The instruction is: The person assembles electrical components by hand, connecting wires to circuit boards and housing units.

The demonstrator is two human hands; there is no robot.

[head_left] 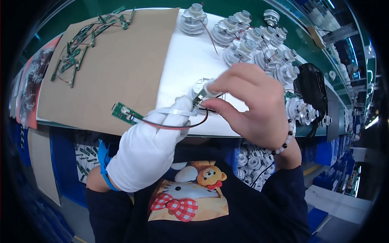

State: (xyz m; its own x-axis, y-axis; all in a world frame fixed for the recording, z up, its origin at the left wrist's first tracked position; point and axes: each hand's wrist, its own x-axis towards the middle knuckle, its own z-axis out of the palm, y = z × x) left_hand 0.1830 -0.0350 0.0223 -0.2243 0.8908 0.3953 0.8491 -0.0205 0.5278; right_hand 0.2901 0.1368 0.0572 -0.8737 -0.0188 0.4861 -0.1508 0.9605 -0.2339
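My left hand (pixel 150 141), in a white glove, is closed, its fingertips around a small green circuit board (pixel 198 98) above the white sheet. A thin white band (pixel 174 112) lies across its fingers. My bare right hand (pixel 253 101) pinches the same board from the right, thumb below and forefinger above; its fingers partly hide the board and a white round part (pixel 210 88) beside it. Red and black wires (pixel 174 126) loop over the glove to a longer green circuit board (pixel 126 114), which sticks out left of my left hand. A white round housing (pixel 198 86) shows behind the fingertips.
Several wired green boards (pixel 75 60) lie on the brown cardboard (pixel 125 52) at left. White round assemblies (pixel 239 50) crowd the white sheet (pixel 182 60) at the back right, near a black bag (pixel 312 87). Below the table edge is a bin of white round parts (pixel 255 164).
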